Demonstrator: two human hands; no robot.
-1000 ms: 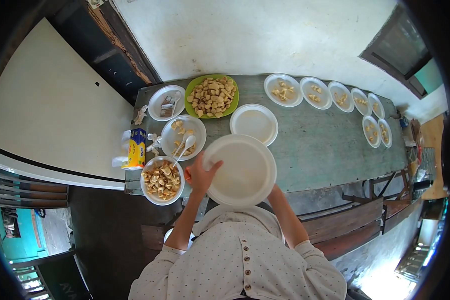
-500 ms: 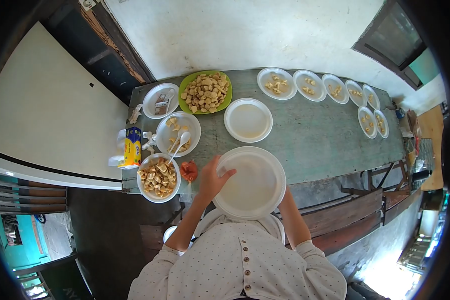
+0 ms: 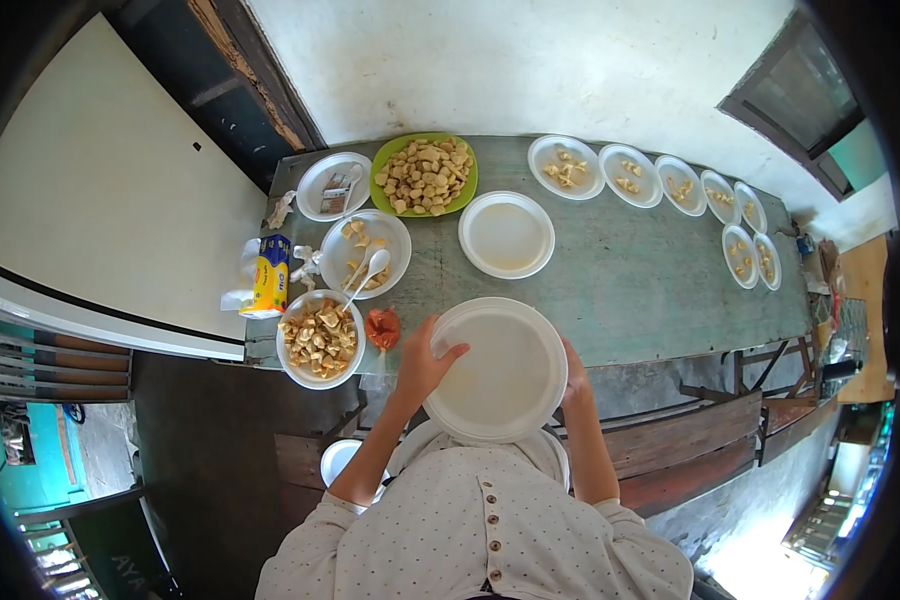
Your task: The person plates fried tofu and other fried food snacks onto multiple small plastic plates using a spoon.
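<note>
A round white plate (image 3: 500, 372) is held level in front of my chest, at the table's near edge. My left hand (image 3: 428, 362) grips its left rim, thumb on top and the other fingers hidden beneath. At the right rim is my right hand (image 3: 574, 376), its fingers mostly concealed behind and under the plate. Just beyond lies another white plate (image 3: 507, 235) with nothing on it. Left of my left hand are a small bag of red sauce (image 3: 382, 328) and a white bowl of brown chunks (image 3: 320, 340).
A green plate (image 3: 382, 198) piled with tan chunks, a white bowl (image 3: 402, 235) with spoons, a white plate (image 3: 308, 205) with a packet and a tissue pack (image 3: 270, 278) stand at the left. Several portioned plates (image 3: 564, 191) line the right. A wooden bench (image 3: 690, 435) sits by the table.
My right hand has come into view at the plate's right rim. The held plate has shifted very slightly left. My left hand keeps its grip, and the view has turned slightly.
</note>
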